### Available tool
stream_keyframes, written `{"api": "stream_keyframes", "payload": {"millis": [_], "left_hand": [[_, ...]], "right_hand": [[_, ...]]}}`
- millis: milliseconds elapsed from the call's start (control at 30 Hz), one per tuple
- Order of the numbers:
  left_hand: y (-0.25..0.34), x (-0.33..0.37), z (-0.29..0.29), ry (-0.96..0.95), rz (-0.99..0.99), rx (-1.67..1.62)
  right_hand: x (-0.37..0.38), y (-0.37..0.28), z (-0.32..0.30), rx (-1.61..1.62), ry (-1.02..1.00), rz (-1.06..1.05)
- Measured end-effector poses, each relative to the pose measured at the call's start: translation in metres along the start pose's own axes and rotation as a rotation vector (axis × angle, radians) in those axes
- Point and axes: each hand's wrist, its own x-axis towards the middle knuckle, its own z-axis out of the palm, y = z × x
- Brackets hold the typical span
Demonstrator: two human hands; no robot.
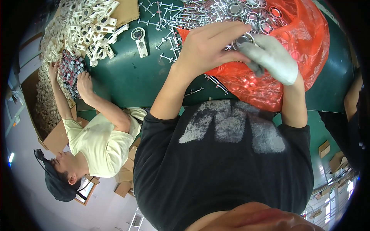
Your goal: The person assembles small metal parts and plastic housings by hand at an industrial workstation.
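My left hand [210, 47] is bare, with thumb and fingers curved round a round metal ring part [239, 41]. Across from it, my right hand [275, 57], in a white glove with grey fingertips, grips the same part from the right side. The fingers partly cover the ring, so its full shape is hidden. Both hands are above a red plastic bag [254, 90] spread open on the table. Silver ring parts [266, 26] lie in the bag beyond my hands. Many thin metal rods with crosspieces [169, 15] are heaped to the left of them.
On the green table [119, 82], one white fan-shaped part [139, 41] lies alone, near a big pile of similar white parts [92, 30]. At left, a co-worker [102, 144] reaches into a heap of small dark and red pieces [71, 71]. Another person's arm [354, 94] shows at far right.
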Motion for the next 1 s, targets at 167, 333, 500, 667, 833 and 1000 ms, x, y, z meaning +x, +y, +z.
{"api": "stream_keyframes", "payload": {"millis": [167, 333, 500, 667, 833, 1000], "left_hand": [[0.008, 0.004, -0.001, -0.026, -0.172, -0.478], [0.019, 0.001, 0.009, 0.026, -0.373, -0.869], [0.015, 0.011, 0.000, -0.007, -0.387, -0.931], [-0.010, 0.014, -0.025, -0.170, -0.494, -0.529], [-0.103, 0.009, -0.074, 0.191, -0.882, -0.848], [-0.068, 0.029, -0.104, 0.373, -0.875, -0.501]], "right_hand": [[0.008, 0.012, 0.023, 0.217, 0.190, -0.206], [0.010, 0.031, 0.028, -0.081, 0.411, -0.466], [0.010, 0.034, 0.026, -0.284, 0.494, -0.620], [0.010, 0.018, 0.024, -0.407, 0.389, -0.346], [0.004, 0.002, 0.027, -0.371, 0.300, -0.281], [0.010, 0.012, 0.025, -0.468, 0.285, -0.247]]}}
